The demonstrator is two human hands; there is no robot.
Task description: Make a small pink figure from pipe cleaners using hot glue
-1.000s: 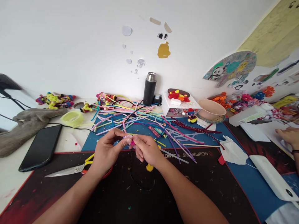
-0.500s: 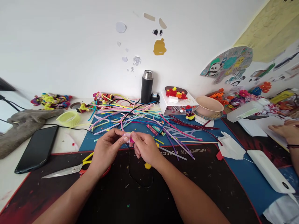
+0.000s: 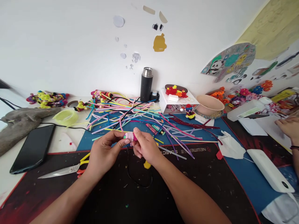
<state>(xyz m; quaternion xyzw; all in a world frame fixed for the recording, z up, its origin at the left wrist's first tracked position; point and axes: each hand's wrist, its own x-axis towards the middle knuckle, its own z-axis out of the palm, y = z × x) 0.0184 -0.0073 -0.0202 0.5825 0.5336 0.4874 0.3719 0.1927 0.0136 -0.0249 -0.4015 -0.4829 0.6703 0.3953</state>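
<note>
A small pink coil of fuzzy pipe cleaner (image 3: 129, 136), magenta at one end with a bit of green at the other, sits between my two hands above the mat. My right hand (image 3: 148, 147) pinches its magenta end between thumb and fingers. From the other side, my left hand (image 3: 104, 152) holds the green end with thumb and forefinger. Just beyond my fingers lies a tangled pile of coloured pipe cleaners (image 3: 140, 113). Scissors (image 3: 63, 171) with red and yellow handles rest beside my left wrist, which partly hides them. A yellow piece (image 3: 147, 165) lies under my right hand.
A black phone (image 3: 34, 149) and driftwood (image 3: 21, 124) are at left. A black flask (image 3: 146, 85), white box (image 3: 178, 101) and beige bowl (image 3: 210, 105) stand along the wall. At right are a white power bank (image 3: 269, 171) and another person's hand (image 3: 288, 127).
More of the pink coil shows between my fingers, and its green end has come into sight. My right thumb has shifted up and right. The view has moved slightly.
</note>
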